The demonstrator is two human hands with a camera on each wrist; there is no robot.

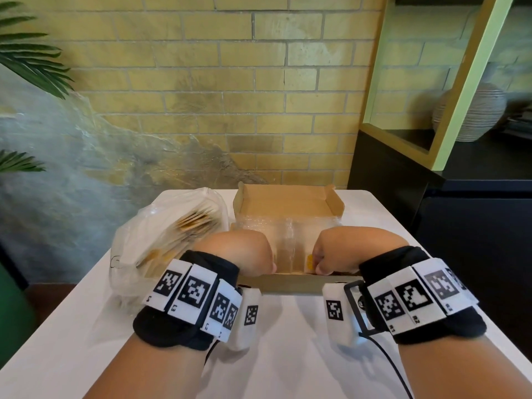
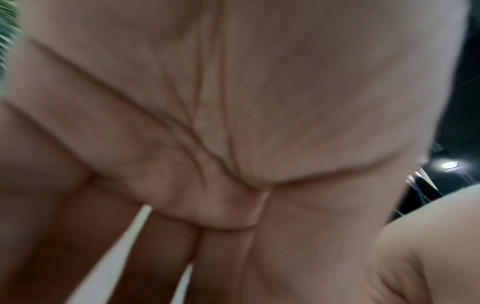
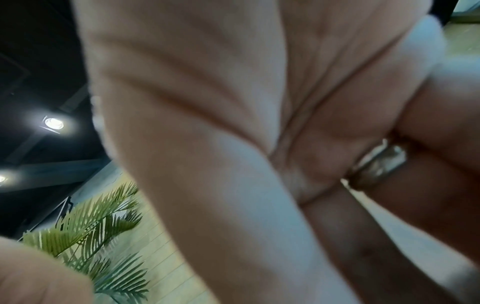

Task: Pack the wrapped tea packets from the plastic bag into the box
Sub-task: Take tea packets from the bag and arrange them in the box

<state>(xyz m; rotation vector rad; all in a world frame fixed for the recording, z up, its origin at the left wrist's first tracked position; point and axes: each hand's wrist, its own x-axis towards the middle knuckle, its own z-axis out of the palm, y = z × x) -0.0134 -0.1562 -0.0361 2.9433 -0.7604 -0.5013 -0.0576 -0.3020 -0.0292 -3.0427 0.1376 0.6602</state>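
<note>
Clear plastic bag [image 1: 161,237], left on the white desk [image 1: 288,341], holds a stack of tan wrapped tea packets [image 1: 195,223]. Left hand [image 1: 239,251], just right of the bag: fingers curled over the near wall of the box [image 1: 288,203]; whether this grip clamps anything cannot be told. Cardboard box, centre, open, lined with bubble wrap [image 1: 288,228]. Right hand [image 1: 345,249]: grip pinched together on one tea packet [image 1: 309,262] with a yellow mark, at the box's near wall. Both wrist views: blurred palm only.
</note>
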